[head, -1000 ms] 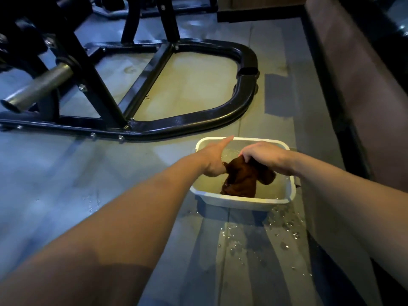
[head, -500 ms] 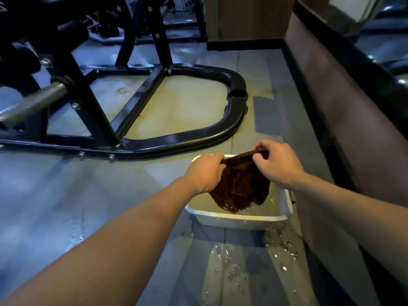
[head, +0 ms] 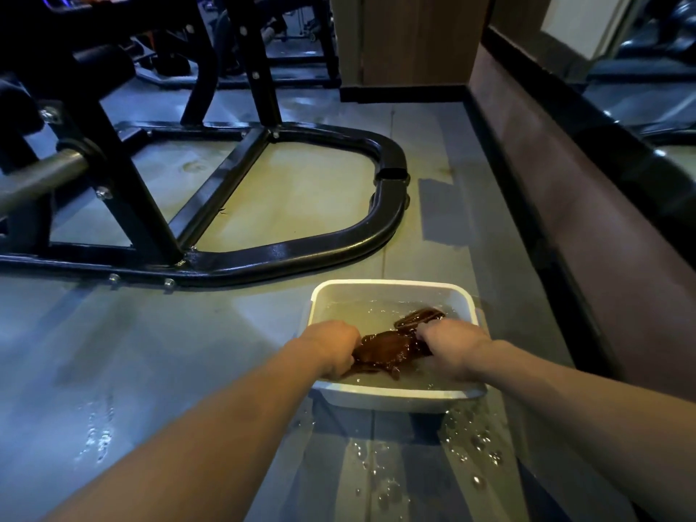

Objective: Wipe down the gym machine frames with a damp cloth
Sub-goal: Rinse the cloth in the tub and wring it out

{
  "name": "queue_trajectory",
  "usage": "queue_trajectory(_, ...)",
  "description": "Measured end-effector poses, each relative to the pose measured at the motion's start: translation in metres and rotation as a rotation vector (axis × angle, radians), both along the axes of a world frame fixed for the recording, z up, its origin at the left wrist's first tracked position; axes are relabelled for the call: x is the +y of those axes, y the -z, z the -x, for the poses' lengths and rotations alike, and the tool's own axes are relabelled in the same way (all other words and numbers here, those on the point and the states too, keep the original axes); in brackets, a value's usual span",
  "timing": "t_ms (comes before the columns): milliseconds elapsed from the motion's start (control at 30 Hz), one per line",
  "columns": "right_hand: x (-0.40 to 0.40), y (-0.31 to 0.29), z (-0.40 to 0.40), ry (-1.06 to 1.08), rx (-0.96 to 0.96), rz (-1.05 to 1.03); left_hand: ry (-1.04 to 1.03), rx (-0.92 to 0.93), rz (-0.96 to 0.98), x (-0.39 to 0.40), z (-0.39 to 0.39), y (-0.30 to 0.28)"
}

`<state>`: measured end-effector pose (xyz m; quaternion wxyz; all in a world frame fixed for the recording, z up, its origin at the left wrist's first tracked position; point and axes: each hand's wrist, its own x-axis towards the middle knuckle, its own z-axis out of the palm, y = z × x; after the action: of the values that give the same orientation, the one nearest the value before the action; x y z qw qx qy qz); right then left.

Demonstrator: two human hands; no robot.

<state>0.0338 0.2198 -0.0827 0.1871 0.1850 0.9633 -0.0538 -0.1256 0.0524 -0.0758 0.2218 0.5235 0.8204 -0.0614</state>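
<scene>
A: Largest element?
B: The floor (head: 188, 371), grey, carrying everything shown. A low brown wall (head: 565, 205) runs along its right edge, with a wooden pillar (head: 410, 39) at the far end.

A: Next in size?
B: The machine frame (head: 286, 254), black tube, standing on the far left part of the floor. Its base forms a rounded loop with a diagonal brace across it. A bare metal bar (head: 37, 178) juts from the frame at the left edge of view. Bolts show along the near rail.

A: And the container?
B: A white tub (head: 391, 286), rectangular, on the floor near the right edge, just nearer than the frame's rounded end and apart from it. It holds water (head: 354, 314), rippled at the surface.

A: Where is the task's item?
B: The brown cloth (head: 384, 350) lies in the tub, soaked, stretched between the two hands at the water's surface; one end trails toward the tub's far right corner.

A: State of the hands?
B: The left hand (head: 331, 346) has its fingers curled and clamped on the cloth's left end, at the tub's left wall. The right hand (head: 452, 346) grips the right part likewise, fingers closed round the fabric.

A: Smallest?
B: Water drops (head: 478, 442) scattered on the floor before the tub's near edge, and a second wet patch (head: 99, 435) to the left.
</scene>
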Motion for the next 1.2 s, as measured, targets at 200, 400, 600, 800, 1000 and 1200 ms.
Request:
queue_trajectory(200, -0.008, 0.003, -0.004, -0.069, -0.113, 0.024, -0.028, -0.02, 0.121, 0.001, -0.004, 0.001)
queue_trajectory(400, -0.001, -0.024, 0.002, 0.121, 0.047, 0.198, -0.092, -0.087, 0.026, -0.007, -0.004, -0.017)
queue_trajectory(600, 0.009, -0.071, -0.003, 0.393, 0.437, 0.261, -0.275, -0.178, -0.361, -0.012, 0.001, -0.053)
queue_trajectory(800, 0.006, -0.094, -0.004, 0.442, 0.781, 0.259, -0.326, -0.112, -0.629, -0.01, 0.007, -0.073)
queue_trajectory(1000, -0.006, -0.068, -0.008, 0.312, 0.481, 0.219, -0.167, -0.051, -0.33, -0.018, 0.013, -0.054)
queue_trajectory(1200, -0.028, -0.02, -0.005, 0.096, 0.155, 0.167, -0.013, 0.08, -0.108, -0.016, 0.006, -0.022)
